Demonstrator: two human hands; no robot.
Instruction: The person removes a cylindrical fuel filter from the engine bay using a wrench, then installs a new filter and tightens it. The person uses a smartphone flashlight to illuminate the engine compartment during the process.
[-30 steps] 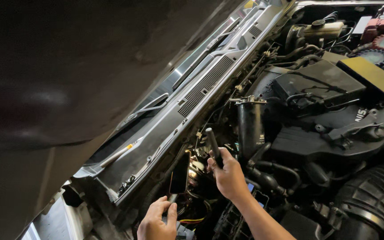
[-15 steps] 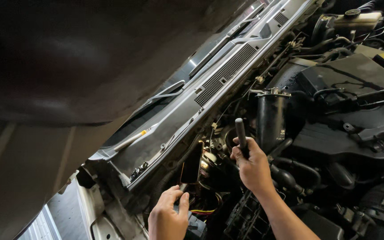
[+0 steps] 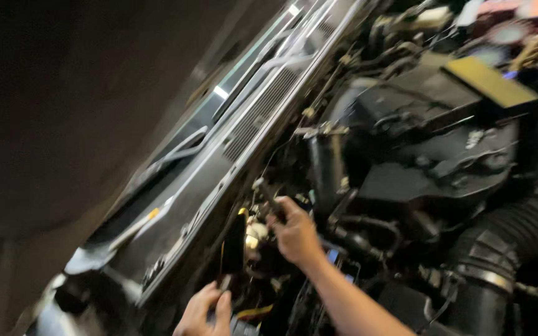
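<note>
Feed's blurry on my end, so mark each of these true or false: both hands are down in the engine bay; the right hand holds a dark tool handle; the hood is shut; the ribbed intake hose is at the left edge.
1. Both hands are in the engine bay: true, left hand low, right hand above it.
2. The right hand grips a dark tool handle: true, though blurred.
3. The hood is shut: false, the engine is exposed.
4. The ribbed hose is at the left edge: false, it is at the right.
</note>
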